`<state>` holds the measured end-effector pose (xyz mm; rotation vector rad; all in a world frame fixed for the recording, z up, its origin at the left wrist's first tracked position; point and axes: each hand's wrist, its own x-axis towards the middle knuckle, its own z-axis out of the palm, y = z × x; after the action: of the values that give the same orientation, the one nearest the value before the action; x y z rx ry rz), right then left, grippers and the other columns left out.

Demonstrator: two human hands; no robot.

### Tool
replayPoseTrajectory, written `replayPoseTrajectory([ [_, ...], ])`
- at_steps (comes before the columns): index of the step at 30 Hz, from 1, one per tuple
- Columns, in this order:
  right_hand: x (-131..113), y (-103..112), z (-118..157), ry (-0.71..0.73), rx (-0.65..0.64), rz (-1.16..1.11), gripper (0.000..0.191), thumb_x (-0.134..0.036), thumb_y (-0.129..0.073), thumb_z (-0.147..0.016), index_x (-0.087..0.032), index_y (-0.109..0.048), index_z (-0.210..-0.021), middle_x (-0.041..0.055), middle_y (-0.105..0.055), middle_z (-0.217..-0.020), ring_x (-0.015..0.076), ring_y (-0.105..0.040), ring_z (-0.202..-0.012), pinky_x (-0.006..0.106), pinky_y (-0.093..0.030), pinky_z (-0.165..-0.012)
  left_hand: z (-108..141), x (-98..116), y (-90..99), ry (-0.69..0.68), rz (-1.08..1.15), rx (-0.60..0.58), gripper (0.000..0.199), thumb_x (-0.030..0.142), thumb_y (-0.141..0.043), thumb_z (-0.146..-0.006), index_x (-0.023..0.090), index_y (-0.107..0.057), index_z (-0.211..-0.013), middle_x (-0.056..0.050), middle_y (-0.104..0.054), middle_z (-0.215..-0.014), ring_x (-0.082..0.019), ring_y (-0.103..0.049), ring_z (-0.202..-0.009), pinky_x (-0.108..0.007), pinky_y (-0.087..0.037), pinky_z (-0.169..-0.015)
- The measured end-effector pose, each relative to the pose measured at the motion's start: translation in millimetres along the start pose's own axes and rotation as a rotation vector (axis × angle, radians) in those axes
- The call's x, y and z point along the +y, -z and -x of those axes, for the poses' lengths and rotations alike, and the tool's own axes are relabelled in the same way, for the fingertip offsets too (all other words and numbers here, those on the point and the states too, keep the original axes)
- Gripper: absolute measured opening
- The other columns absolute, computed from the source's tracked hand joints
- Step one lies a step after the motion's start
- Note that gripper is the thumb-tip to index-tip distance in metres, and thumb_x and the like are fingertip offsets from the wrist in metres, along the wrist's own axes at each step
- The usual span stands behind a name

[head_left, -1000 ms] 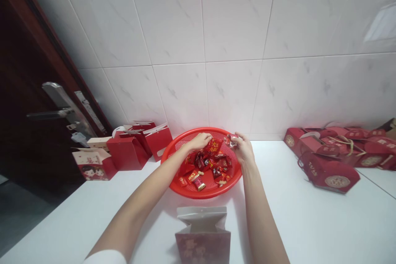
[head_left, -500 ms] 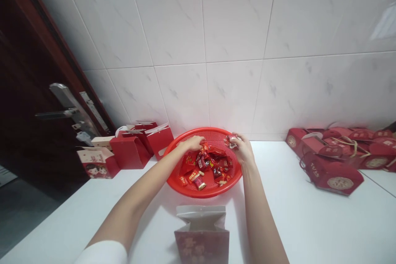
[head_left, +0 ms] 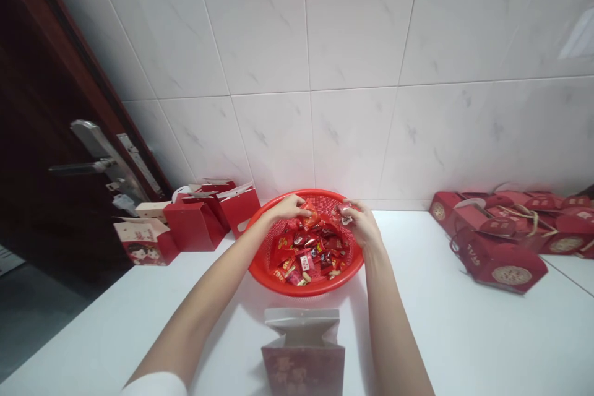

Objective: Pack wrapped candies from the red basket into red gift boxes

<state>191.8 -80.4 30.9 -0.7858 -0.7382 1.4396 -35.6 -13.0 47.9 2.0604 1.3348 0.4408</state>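
Note:
A red plastic basket point(head_left: 278, 288) with a mesh wall holds many wrapped candies point(head_left: 320, 250) and a few peanuts. My left hand point(head_left: 290, 207) is over its back left part, fingers closed on a red-wrapped candy point(head_left: 308, 215). Over the back right rim is my right hand point(head_left: 361, 223), its fingers pinching wrapped candy point(head_left: 345, 215) in red and white. In front of the basket, nearest to me, a paper bag point(head_left: 304, 371) stands upright with its top open.
Red paper bags and boxes point(head_left: 192, 226) stand at the left by a dark door point(head_left: 37, 136) with a metal handle. Several red gift boxes point(head_left: 505, 260) lie at the right. A tiled wall point(head_left: 352, 136) rises behind the white table point(head_left: 431, 322).
My left hand has lifted slightly and now shows a red candy in its fingers. The candies in the basket lie differently, with a pink one on top. My right hand has barely moved.

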Motion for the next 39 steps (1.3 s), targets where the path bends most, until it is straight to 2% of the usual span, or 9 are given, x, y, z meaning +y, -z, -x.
replayPoseTrajectory([
  [5, 2.3, -1.1, -0.5, -0.038, -0.070, 0.005, 0.027, -0.012, -0.077, -0.053, -0.021, -0.064, -0.075, -0.0012, -0.069, -0.061, 0.0193, -0.068, -0.060, 0.029, -0.056, -0.053, 9.3, 25.5, -7.8, -0.178, 0.373, 0.102, 0.045, 0.049, -0.083, -0.062, 0.014, -0.068, -0.086, -0.004, -0.073, -0.084, -0.021, -0.067, -0.079, -0.032, -0.051, -0.075],
  [14, 0.4, 0.5, 1.3, -0.072, -0.194, 0.023, 0.028, -0.020, -0.085, -0.054, -0.019, -0.067, -0.075, -0.0002, -0.072, -0.069, 0.0192, -0.070, -0.062, 0.031, -0.056, -0.059, 22.5, 38.9, -17.7, -0.141, 0.611, 0.190, 0.061, 0.033, -0.094, -0.054, 0.016, -0.065, -0.105, -0.006, -0.076, -0.093, -0.023, -0.072, -0.088, -0.037, -0.056, -0.082],
  [20, -2.4, -1.8, 6.1, -0.040, -0.180, 0.044, 0.036, -0.026, -0.090, -0.051, -0.020, -0.068, -0.079, 0.0002, -0.073, -0.073, 0.0213, -0.072, -0.069, 0.030, -0.054, -0.060, 27.2, 40.5, -20.0, -0.065, 0.753, 0.240, 0.056, 0.041, -0.090, -0.062, 0.016, -0.068, -0.107, -0.008, -0.075, -0.105, -0.023, -0.071, -0.097, -0.037, -0.054, -0.092],
  [23, -2.8, -2.3, 7.3, -0.021, -0.173, 0.005, 0.036, -0.026, -0.090, -0.051, -0.020, -0.069, -0.080, 0.0005, -0.074, -0.074, 0.0201, -0.071, -0.070, 0.031, -0.055, -0.064, 32.9, 41.9, -19.2, -0.020, 0.743, 0.134, 0.052, 0.048, -0.085, -0.070, 0.016, -0.071, -0.108, -0.010, -0.075, -0.109, -0.023, -0.071, -0.097, -0.038, -0.054, -0.091],
  [26, -3.9, -3.3, 9.0, -0.038, -0.180, -0.002, 0.035, -0.023, -0.088, -0.051, -0.021, -0.069, -0.080, -0.0009, -0.074, -0.075, 0.0176, -0.069, -0.068, 0.028, -0.054, -0.061, 35.9, 41.5, -19.3, -0.056, 0.713, 0.058, 0.051, 0.051, -0.082, -0.073, 0.014, -0.073, -0.106, -0.012, -0.076, -0.105, -0.024, -0.071, -0.097, -0.038, -0.052, -0.091],
  [29, -4.8, -3.7, 9.5, -0.054, -0.196, 0.014, 0.033, -0.022, -0.086, -0.053, -0.021, -0.068, -0.080, -0.0007, -0.073, -0.073, 0.0191, -0.070, -0.068, 0.028, -0.053, -0.060, 33.3, 39.5, -20.6, -0.119, 0.737, 0.152, 0.052, 0.051, -0.083, -0.070, 0.013, -0.074, -0.105, -0.011, -0.077, -0.102, -0.023, -0.070, -0.095, -0.037, -0.051, -0.090],
  [33, -4.5, -1.5, 6.3, -0.006, -0.110, -0.015, 0.025, -0.020, -0.083, -0.055, -0.020, -0.067, -0.074, 0.0031, -0.077, -0.079, 0.0202, -0.072, -0.074, 0.026, -0.052, -0.057, 30.1, 38.2, -21.8, -0.039, 0.668, 0.298, 0.047, 0.052, -0.083, -0.064, 0.012, -0.072, -0.085, -0.006, -0.073, -0.083, -0.018, -0.065, -0.075, -0.032, -0.050, -0.074],
  [36, -3.8, 0.0, 4.0, -0.009, -0.086, -0.035, 0.023, -0.019, -0.082, -0.056, -0.020, -0.066, -0.072, 0.0050, -0.078, -0.086, 0.0199, -0.071, -0.077, 0.026, -0.052, -0.056, 32.2, 39.9, -22.8, -0.001, 0.613, 0.243, 0.044, 0.051, -0.084, -0.062, 0.013, -0.069, -0.079, -0.002, -0.068, -0.076, -0.014, -0.060, -0.069, -0.029, -0.048, -0.067],
  [39, -3.1, -0.2, 3.4, -0.028, -0.122, -0.040, 0.022, -0.021, -0.082, -0.055, -0.019, -0.067, -0.071, 0.0062, -0.079, -0.092, 0.0194, -0.070, -0.078, 0.028, -0.054, -0.061, 33.5, 40.6, -25.8, -0.022, 0.565, 0.136, 0.045, 0.055, -0.079, -0.068, 0.015, -0.065, -0.080, 0.000, -0.062, -0.073, -0.014, -0.056, -0.066, -0.028, -0.046, -0.063],
])
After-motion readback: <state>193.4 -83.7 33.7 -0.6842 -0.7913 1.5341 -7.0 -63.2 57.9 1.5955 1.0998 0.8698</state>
